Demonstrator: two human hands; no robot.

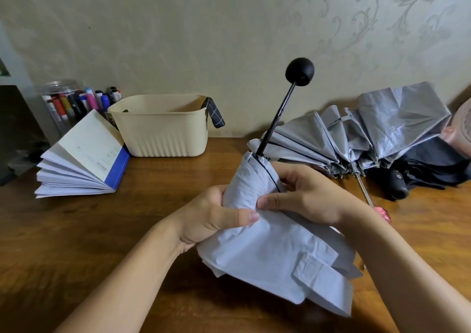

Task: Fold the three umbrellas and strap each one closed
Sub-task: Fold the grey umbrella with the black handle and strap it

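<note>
I hold a pale blue-grey umbrella (270, 246) above the table, its black shaft and round black handle (300, 71) pointing up and away. My left hand (211, 218) grips the gathered canopy from the left. My right hand (303, 197) pinches the fabric folds from the right. Its closing strap (321, 276) hangs loose near the lower edge. A silver-lined umbrella (369, 134) with a metal shaft and pink handle (383, 214) lies half-collapsed at the right. A black umbrella (418, 172) lies beside it, partly under the silver one.
A cream plastic basket (163, 129) stands at the back centre with a dark checked strap over its rim. An open book (81, 159) with a blue cover lies fanned at the left. A clear jar of markers (74, 100) stands behind it. The wall runs close behind the wooden table (76, 230).
</note>
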